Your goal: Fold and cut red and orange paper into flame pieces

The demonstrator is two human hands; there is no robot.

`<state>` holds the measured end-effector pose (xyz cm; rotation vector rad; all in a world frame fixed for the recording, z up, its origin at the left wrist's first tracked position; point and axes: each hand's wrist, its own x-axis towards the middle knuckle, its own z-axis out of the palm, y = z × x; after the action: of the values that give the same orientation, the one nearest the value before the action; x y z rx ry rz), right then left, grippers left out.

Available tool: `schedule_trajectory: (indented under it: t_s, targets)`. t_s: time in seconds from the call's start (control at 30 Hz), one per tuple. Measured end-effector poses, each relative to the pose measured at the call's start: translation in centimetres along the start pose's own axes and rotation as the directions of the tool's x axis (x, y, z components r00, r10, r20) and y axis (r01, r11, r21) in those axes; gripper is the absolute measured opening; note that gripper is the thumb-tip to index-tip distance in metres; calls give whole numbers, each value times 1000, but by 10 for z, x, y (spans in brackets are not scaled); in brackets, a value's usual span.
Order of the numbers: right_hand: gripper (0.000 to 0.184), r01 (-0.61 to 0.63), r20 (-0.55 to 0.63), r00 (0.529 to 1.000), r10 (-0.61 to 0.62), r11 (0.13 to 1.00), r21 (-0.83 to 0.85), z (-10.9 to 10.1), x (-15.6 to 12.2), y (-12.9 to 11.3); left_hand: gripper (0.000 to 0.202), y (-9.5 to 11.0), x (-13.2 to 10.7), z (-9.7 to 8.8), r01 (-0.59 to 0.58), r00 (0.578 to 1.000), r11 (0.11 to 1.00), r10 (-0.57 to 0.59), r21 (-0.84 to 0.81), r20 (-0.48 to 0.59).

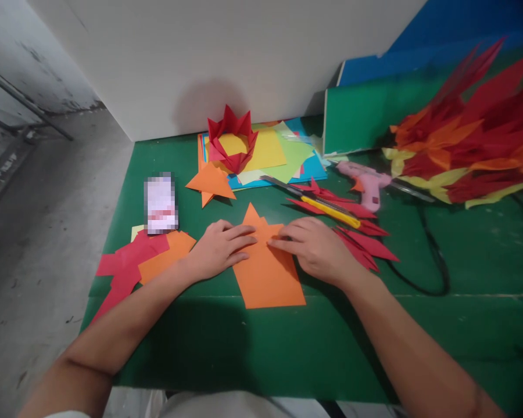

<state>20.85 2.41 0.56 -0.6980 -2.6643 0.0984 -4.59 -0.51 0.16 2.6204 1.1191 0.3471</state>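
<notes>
An orange sheet of paper (pixel 270 276), partly folded to a point at its far end, lies on the green table (pixel 483 261) in front of me. My left hand (pixel 220 247) lies on its left edge with fingers stretched flat across the fold. My right hand (pixel 314 247) presses on the right side, fingers flat and pointing left toward the crease. Both hands meet near the sheet's upper middle.
Red and orange paper scraps (pixel 137 264) lie at the left, a folded orange piece (pixel 211 183) and a red paper crown (pixel 232 142) on coloured sheets behind. A yellow cutter (pixel 331 212), a pink glue gun (pixel 366 183), red folded pieces and a big red-orange paper cluster (pixel 470 136) sit right.
</notes>
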Motion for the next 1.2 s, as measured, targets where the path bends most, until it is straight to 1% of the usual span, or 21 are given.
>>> schedule_trajectory:
  t_s: [0.1, 0.27, 0.33, 0.4, 0.47, 0.53, 0.57, 0.63, 0.7, 0.77, 1.0, 1.07, 1.2]
  targets:
    - [40, -20, 34, 999, 20, 1000, -7, 3, 1, -2, 41, 1, 1, -1, -6, 1000, 1000, 6, 5, -1]
    - [40, -18, 39, 999, 19, 1000, -25, 6, 0, 4, 40, 0, 1, 0, -11, 1000, 1000, 11, 17, -6]
    - [39, -8, 11, 1000, 8, 999, -51, 6, -1, 7, 40, 0, 1, 1, -4, 1000, 1000, 4, 26, 0]
    - [38, -37, -69, 997, 30, 995, -96, 4, -2, 10, 39, 0, 0, 2, 13, 1000, 999, -14, 41, 10]
    - [37, -138, -196, 975, 107, 979, -151, 2, -3, 13, 39, 0, -1, 2, 39, 999, 998, -40, 54, 19]
    - [33, -290, -288, 930, 227, 936, -199, -1, -3, 16, 40, 1, -2, 3, 69, 997, 996, -70, 52, 18]
    - [32, -357, -301, 910, 286, 908, -219, -2, -3, 17, 40, 2, -2, 3, 80, 997, 996, -81, 42, 12]
    - [35, -441, -270, 887, 375, 861, -252, -2, -2, 21, 38, 3, -3, 3, 88, 996, 996, -88, 11, -9]
    - [36, -478, -230, 875, 425, 836, -271, 1, -3, 25, 35, 3, -3, 2, 83, 996, 996, -84, -19, -29]
    - [36, -512, -219, 857, 466, 816, -268, 3, -4, 29, 33, 3, -3, 3, 73, 996, 996, -75, -42, -43]
    - [34, -649, -228, 759, 610, 736, -190, 3, -4, 31, 25, 1, -3, 3, 10, 998, 996, -16, -90, -66]
    - [33, -662, -221, 749, 625, 721, -206, 3, -3, 31, 21, 1, -3, 3, -4, 997, 997, -1, -74, -72]
    - [33, -665, -226, 747, 626, 706, -242, 2, -1, 31, 20, 1, -2, 4, -25, 996, 998, 20, -56, -87]
